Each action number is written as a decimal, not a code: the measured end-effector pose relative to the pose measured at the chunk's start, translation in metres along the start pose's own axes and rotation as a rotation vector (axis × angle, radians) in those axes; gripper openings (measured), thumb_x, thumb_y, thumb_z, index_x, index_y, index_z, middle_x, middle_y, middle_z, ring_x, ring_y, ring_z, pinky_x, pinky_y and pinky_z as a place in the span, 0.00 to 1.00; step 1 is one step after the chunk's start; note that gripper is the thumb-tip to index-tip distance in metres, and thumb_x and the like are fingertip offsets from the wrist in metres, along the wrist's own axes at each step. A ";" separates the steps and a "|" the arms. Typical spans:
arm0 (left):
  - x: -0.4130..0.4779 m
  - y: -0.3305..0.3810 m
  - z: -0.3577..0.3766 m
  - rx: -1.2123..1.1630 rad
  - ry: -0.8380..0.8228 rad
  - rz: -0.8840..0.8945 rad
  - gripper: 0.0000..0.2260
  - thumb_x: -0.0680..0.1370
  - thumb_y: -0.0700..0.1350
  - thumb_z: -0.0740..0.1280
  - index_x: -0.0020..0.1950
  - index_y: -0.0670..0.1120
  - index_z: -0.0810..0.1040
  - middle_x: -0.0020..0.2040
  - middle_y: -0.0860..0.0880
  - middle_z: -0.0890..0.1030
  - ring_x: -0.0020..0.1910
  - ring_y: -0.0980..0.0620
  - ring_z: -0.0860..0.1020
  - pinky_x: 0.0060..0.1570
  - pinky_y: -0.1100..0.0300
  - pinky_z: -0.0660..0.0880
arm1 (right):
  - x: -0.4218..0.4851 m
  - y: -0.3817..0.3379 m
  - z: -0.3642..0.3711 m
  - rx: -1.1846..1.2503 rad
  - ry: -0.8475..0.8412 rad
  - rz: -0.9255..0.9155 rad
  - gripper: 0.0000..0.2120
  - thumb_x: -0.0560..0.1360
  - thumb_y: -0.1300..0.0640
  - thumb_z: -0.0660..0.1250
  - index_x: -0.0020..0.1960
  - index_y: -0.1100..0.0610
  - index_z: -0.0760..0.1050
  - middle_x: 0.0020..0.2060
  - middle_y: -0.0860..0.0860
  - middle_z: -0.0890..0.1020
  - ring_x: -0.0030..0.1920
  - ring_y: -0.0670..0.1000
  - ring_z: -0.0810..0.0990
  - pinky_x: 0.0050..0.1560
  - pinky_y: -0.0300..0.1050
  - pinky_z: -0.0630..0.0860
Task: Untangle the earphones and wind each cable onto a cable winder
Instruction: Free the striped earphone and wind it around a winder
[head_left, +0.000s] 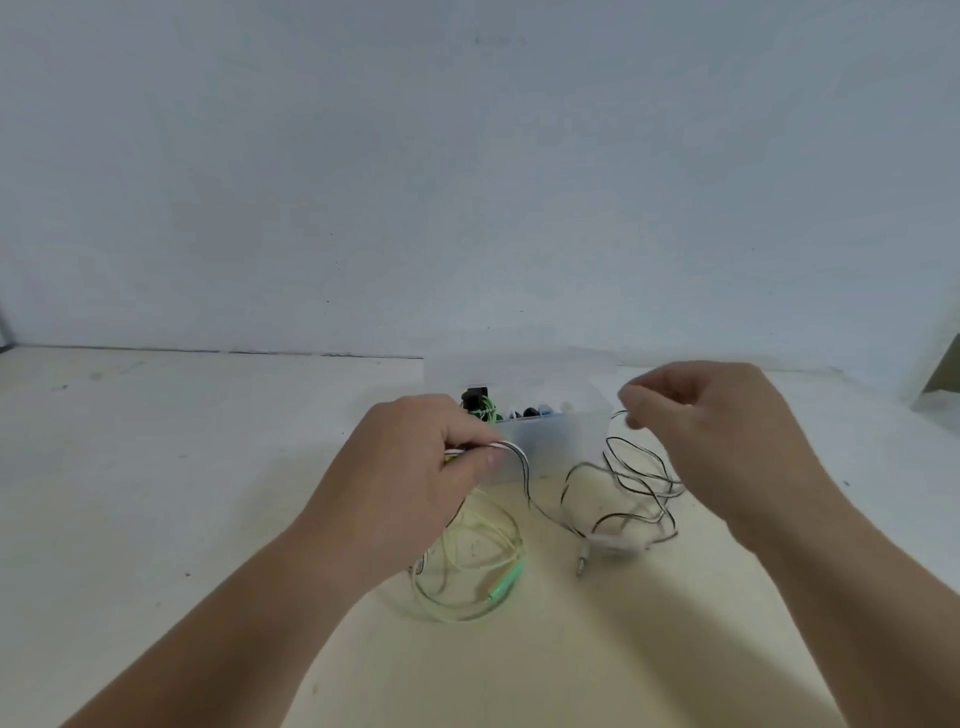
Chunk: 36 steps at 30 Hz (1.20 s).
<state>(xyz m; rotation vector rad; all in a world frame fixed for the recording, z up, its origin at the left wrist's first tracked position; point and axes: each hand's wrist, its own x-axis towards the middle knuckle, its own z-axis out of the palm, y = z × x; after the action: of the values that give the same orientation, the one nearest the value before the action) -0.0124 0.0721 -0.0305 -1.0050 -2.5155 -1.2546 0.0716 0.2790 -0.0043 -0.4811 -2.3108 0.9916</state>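
two hands pinching white-black cable (631, 483), pale green cable (467, 566) looped below

This looks like a bare, makeshift work spot rather than a furnished room, though which kind of building it belongs to cannot be told. A plain, pale wall (467, 156) fills the upper half of the view, unmarked but for a few small specks. Directly below the wall lies a cream-coloured bench (156, 467), scuffed and dotted with dark flecks, meeting the wall in a straight seam. Against the wall, on the bench, stands a translucent plastic storage box (550, 441) holding small dark and green items.
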 end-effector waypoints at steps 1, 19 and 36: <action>-0.001 0.001 0.001 -0.005 -0.007 0.006 0.07 0.77 0.46 0.71 0.45 0.59 0.85 0.39 0.58 0.80 0.41 0.59 0.77 0.37 0.70 0.67 | -0.003 -0.003 0.001 0.106 -0.042 -0.042 0.07 0.73 0.53 0.70 0.39 0.54 0.83 0.25 0.42 0.78 0.23 0.42 0.70 0.29 0.35 0.65; 0.002 0.008 -0.002 -0.366 -0.016 -0.103 0.11 0.72 0.36 0.76 0.42 0.53 0.83 0.38 0.47 0.85 0.36 0.50 0.83 0.44 0.58 0.79 | -0.006 -0.004 0.016 0.513 -0.351 0.031 0.14 0.79 0.60 0.65 0.37 0.59 0.81 0.26 0.51 0.70 0.29 0.51 0.70 0.48 0.53 0.81; 0.002 0.012 -0.008 -0.402 0.001 -0.229 0.13 0.69 0.39 0.78 0.32 0.49 0.75 0.31 0.54 0.74 0.32 0.54 0.69 0.32 0.66 0.65 | -0.007 -0.009 0.021 0.638 -0.282 0.158 0.16 0.81 0.61 0.60 0.37 0.64 0.78 0.35 0.58 0.83 0.38 0.56 0.81 0.50 0.57 0.80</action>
<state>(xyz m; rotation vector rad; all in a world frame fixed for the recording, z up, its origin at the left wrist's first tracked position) -0.0075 0.0723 -0.0170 -0.7947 -2.4860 -1.8812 0.0628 0.2582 -0.0124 -0.2687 -2.0372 1.8821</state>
